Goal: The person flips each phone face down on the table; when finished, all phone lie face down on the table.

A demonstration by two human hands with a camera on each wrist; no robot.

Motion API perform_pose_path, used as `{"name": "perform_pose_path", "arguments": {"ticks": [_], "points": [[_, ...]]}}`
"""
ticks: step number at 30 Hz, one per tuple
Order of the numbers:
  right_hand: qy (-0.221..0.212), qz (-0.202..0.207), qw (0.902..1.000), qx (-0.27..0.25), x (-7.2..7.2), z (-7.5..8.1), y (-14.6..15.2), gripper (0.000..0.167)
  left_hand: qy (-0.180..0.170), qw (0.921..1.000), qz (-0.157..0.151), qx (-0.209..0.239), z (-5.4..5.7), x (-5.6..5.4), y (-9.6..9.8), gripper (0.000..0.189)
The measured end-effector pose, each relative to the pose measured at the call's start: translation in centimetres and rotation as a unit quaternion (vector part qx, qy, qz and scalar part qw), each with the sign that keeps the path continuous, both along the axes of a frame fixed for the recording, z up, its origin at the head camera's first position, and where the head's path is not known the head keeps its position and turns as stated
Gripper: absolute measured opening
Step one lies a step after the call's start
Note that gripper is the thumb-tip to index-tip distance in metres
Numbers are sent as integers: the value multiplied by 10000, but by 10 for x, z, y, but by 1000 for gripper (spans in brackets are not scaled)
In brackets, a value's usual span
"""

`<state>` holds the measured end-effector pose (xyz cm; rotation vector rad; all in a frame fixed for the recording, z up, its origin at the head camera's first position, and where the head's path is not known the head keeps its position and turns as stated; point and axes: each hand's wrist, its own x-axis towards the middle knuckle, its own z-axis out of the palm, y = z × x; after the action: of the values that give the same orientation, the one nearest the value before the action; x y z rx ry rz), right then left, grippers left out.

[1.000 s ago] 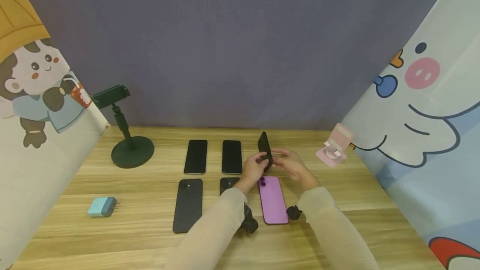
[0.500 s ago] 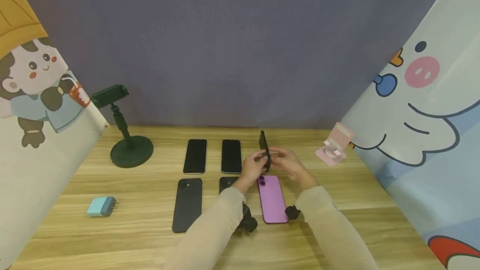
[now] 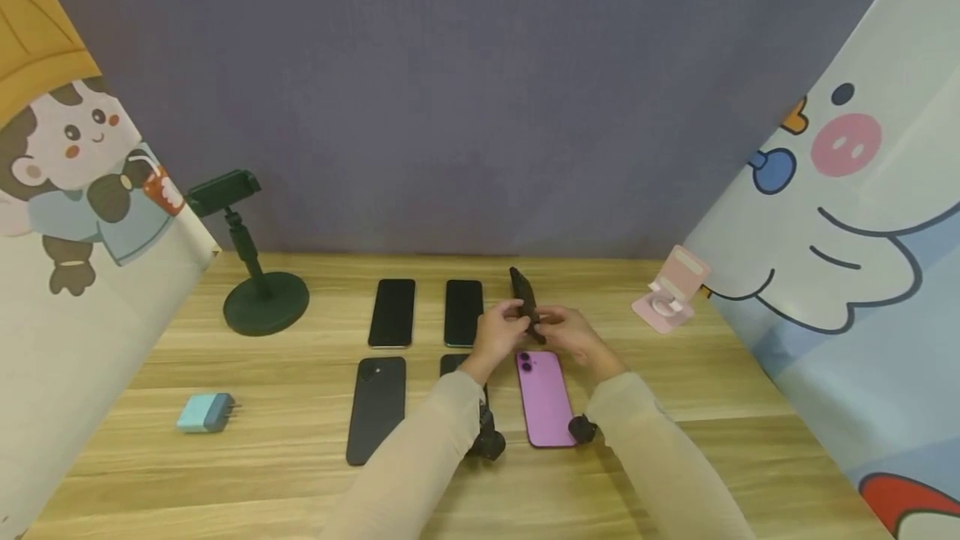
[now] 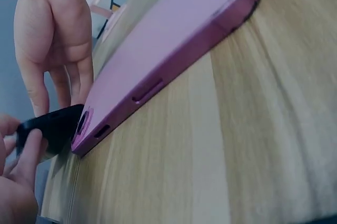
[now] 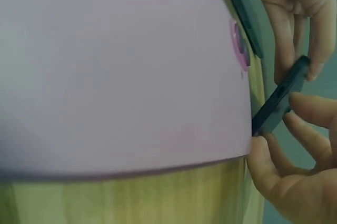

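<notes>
My left hand [image 3: 497, 333] and right hand [image 3: 573, 330] hold a black smartphone [image 3: 525, 294] between them, tilted up on edge at the back row's right end. In the right wrist view, the left thumb and fingers pinch one end of this phone [image 5: 279, 100], while the right thumb and fingers [image 5: 310, 111] grip its other end. Just in front of the hands a pink-purple smartphone [image 3: 546, 398] lies back up, its cameras toward the far side. It fills much of both wrist views.
Two black phones [image 3: 390, 312] lie screen up in the back row. A dark phone [image 3: 377, 411] lies back up in front; another [image 3: 454, 362] is partly hidden by my left arm. Around them are a black stand [image 3: 264, 303], a blue charger [image 3: 205, 412] and a pink phone holder [image 3: 667, 298].
The held phone has turned, its far end swinging slightly left and its face leaning over more. The right hand has dropped a little nearer, its fingers closing in on the phone's edge.
</notes>
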<state>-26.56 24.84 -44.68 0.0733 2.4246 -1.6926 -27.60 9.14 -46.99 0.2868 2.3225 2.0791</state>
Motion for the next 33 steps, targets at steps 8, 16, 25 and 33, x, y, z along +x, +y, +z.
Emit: {"name": "perform_pose_path", "arguments": {"ticks": [8, 16, 25, 33], "points": [[-144, -292, 9981, 527, -1, -6, 1, 48, 484, 9844, 167, -1685, -6, 1, -4, 37], [-86, -313, 9964, 786, -2, -6, 0, 49, 340, 9762, 264, -2128, -3, 3, -4, 37], [-72, -273, 9969, 734, -1, -5, -1, 49, 326, 9732, 265, -2260, -4, 3, -4, 38], [-13, -206, 9979, 620, -3, -6, 1, 48, 358, 9690, 242, -2434, -3, 2, -3, 39]]}}
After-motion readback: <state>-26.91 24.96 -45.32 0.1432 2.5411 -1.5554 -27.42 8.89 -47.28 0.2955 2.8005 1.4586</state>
